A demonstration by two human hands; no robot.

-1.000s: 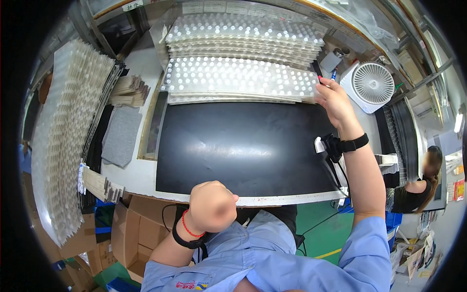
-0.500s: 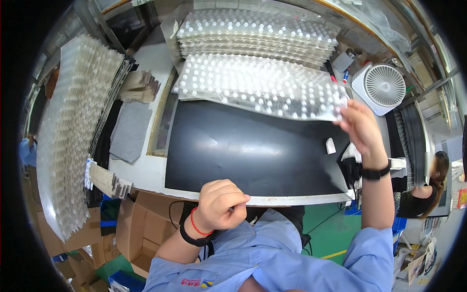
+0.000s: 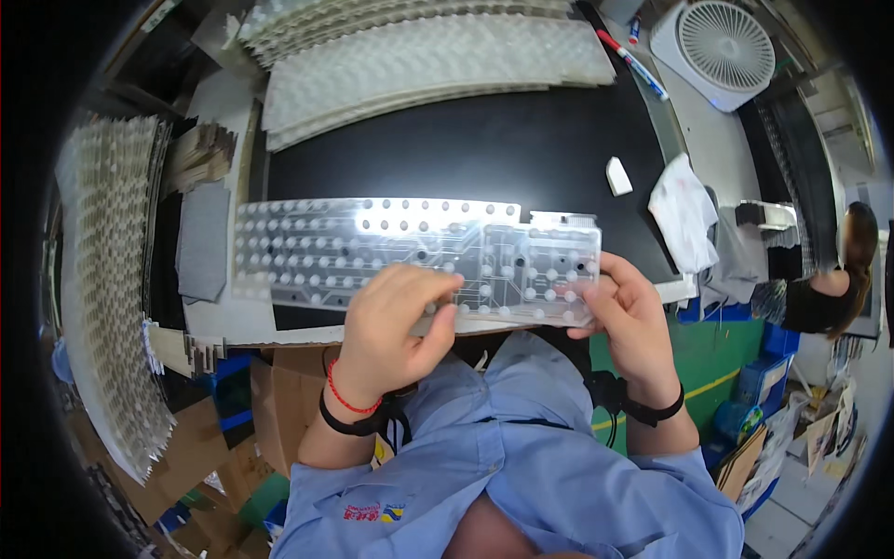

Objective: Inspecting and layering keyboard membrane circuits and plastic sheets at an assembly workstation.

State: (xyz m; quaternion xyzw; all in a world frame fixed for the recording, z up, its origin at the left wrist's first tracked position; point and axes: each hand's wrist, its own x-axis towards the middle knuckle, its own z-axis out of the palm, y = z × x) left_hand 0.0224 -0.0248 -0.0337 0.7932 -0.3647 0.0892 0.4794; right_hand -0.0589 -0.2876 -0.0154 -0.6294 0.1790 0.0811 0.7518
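Observation:
A clear keyboard membrane (image 3: pixel 456 244) with rows of round domes and printed traces lies lengthwise over the near part of the black mat. My right hand (image 3: pixel 629 312) pinches its right end, thumb on top and fingers beneath. My left hand (image 3: pixel 396 321) is over the sheet's near edge with fingers bent. A gap shows between its index finger and thumb, and nothing is visible in it. Whether its fingertips touch the membrane I cannot tell. Behind the mat rests a stack of similar sheets (image 3: pixel 438 70).
A small white block (image 3: pixel 618 176) lies on the black mat (image 3: pixel 447 154). To the right are a white cloth (image 3: pixel 683 210), a marker (image 3: pixel 638 67) and a white fan (image 3: pixel 717 51). Further stacked sheets (image 3: pixel 112 270) stand at left, beside a grey cloth (image 3: pixel 203 240). Another person sits far right.
My right hand has brought one membrane from the far stack toward me, down over the mat's near edge. My left hand has moved up over it, its thumb parting from the index finger.

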